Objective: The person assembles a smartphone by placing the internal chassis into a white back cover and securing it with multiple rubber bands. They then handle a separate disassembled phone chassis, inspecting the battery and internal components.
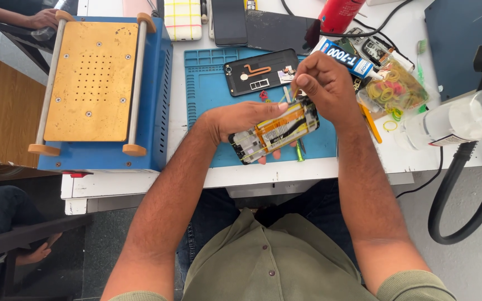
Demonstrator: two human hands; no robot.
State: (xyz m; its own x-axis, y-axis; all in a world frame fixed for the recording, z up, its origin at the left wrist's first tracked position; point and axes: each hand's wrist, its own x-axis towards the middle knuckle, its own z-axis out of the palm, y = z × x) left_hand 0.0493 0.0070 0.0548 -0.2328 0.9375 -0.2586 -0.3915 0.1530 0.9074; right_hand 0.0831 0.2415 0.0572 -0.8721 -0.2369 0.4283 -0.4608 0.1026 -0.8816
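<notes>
Left hand (241, 118) gripping opened phone (277, 131) — glue tube (348, 59) nearby

opened phone (274, 132) | back off, orange flex and boards exposed | tilted, lifted over blue mat (207, 95)

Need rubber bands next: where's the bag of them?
Head view, right side: the bag of rubber bands lies on the white table, between right hand and clear bottle.

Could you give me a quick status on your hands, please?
Left hand holds opened phone. Right hand pinches thin tool over it. Nothing blocking.
</notes>
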